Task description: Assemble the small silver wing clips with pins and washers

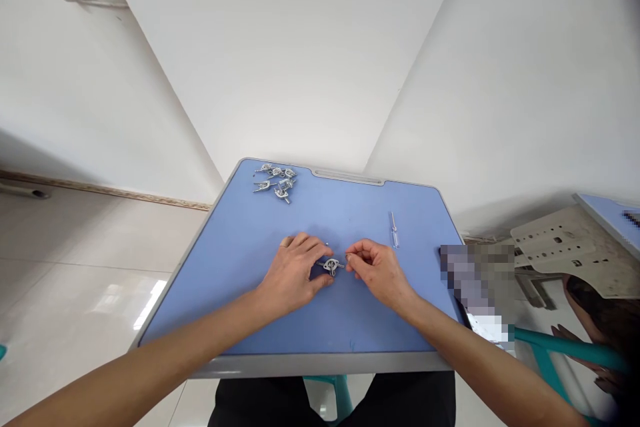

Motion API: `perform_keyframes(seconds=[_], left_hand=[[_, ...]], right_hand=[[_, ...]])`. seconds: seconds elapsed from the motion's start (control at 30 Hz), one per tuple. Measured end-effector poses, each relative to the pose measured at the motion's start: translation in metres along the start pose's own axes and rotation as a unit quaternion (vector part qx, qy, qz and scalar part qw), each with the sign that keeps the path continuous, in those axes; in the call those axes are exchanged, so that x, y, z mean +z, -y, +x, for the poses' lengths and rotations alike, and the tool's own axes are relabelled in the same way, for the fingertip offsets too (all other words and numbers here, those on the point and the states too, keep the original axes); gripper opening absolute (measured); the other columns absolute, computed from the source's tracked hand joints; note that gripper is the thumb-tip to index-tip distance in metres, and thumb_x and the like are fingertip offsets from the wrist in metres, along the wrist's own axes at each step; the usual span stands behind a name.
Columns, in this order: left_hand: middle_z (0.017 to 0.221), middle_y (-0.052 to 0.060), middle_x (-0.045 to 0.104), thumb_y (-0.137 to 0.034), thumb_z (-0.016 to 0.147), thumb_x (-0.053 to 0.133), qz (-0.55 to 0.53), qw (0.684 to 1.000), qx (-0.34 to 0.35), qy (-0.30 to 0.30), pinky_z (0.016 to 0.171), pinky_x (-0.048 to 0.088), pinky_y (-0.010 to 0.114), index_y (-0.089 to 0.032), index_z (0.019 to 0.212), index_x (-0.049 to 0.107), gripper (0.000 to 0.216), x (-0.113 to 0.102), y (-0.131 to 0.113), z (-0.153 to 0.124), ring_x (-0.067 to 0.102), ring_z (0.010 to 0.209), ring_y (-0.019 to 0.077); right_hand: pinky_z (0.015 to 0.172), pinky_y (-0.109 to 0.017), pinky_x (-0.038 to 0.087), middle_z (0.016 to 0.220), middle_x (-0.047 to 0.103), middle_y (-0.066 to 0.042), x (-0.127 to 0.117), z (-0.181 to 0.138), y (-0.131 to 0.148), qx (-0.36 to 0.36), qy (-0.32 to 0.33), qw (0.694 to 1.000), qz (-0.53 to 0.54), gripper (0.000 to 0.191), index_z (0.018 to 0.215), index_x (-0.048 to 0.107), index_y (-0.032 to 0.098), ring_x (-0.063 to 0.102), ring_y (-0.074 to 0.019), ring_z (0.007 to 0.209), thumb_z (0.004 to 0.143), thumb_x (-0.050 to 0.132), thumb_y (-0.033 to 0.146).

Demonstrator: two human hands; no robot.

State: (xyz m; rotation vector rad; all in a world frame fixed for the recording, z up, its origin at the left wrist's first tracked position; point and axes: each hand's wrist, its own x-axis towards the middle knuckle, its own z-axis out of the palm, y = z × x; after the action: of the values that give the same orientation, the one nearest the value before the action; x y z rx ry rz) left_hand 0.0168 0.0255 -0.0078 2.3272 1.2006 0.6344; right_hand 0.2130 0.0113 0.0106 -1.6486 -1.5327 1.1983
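A small silver metal fitting (331, 266) with an oval flange and short stubs lies on the blue tabletop. My left hand (299, 267) curves around its left side, with thumb and fingers gripping it. Just to its right, my right hand (373, 269) is closed in a pinch, fingertips close to the fitting's right stub. Whatever lies between those fingertips is too small to make out. Beyond the left fingertips there is a tiny metal piece (327, 244). A screwdriver with a clear handle (395, 235) lies farther right.
Several similar metal fittings (278, 175) are grouped at the table's far left corner. The blue table (220, 247) has a grey rim and a slot at its far edge, against white walls. Blurred items sit at the right edge, near another person and a teal stool (545, 347).
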Motion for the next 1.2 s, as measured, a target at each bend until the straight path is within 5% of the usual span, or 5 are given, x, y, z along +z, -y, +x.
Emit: perform_keyframes(seconds=[0.3,0.57,1.0,1.2], left_hand=[[0.096,-0.001,0.068,-0.019,0.08,0.072,0.006,1.0,0.004,0.015,0.08,0.035,0.036,-0.022,0.095,0.061,0.018,0.0,0.001,0.003,0.055,0.094,0.0212],[0.089,0.0,0.069,-0.023,0.088,0.063,-0.015,1.0,0.016,0.001,0.077,0.035,0.034,-0.022,0.089,0.064,0.002,-0.001,0.003,0.005,0.055,0.087,0.0194],[0.083,-0.001,0.068,-0.025,0.092,0.06,-0.066,0.998,0.005,0.017,0.079,0.035,0.033,-0.023,0.087,0.066,0.008,-0.001,0.005,0.005,0.055,0.083,0.0177],[0.083,-0.001,0.068,-0.025,0.093,0.059,-0.065,0.997,0.016,0.024,0.079,0.034,0.033,-0.024,0.088,0.066,0.009,-0.001,0.009,0.005,0.054,0.082,0.0178]], right_hand=[[0.073,-0.03,0.044,0.088,0.07,-0.001,0.002,-0.002,-0.008,-0.154,-0.025,0.959,-0.235,0.013,0.092,0.07,0.026,0.061,-0.0182,0.085,0.086,0.06,0.02],[0.071,-0.029,0.042,0.085,0.071,0.001,0.007,0.002,-0.007,-0.186,-0.028,0.952,-0.243,0.012,0.086,0.072,0.025,0.06,-0.0163,0.081,0.088,0.061,0.019],[0.067,-0.027,0.04,0.079,0.069,0.001,0.011,-0.002,-0.015,-0.225,-0.029,0.943,-0.244,0.011,0.085,0.071,0.024,0.059,-0.015,0.076,0.089,0.061,0.019],[0.07,-0.028,0.043,0.085,0.072,0.001,-0.023,0.018,0.011,-0.185,-0.053,0.942,-0.274,0.011,0.09,0.074,0.027,0.063,-0.0159,0.082,0.085,0.067,0.019]])
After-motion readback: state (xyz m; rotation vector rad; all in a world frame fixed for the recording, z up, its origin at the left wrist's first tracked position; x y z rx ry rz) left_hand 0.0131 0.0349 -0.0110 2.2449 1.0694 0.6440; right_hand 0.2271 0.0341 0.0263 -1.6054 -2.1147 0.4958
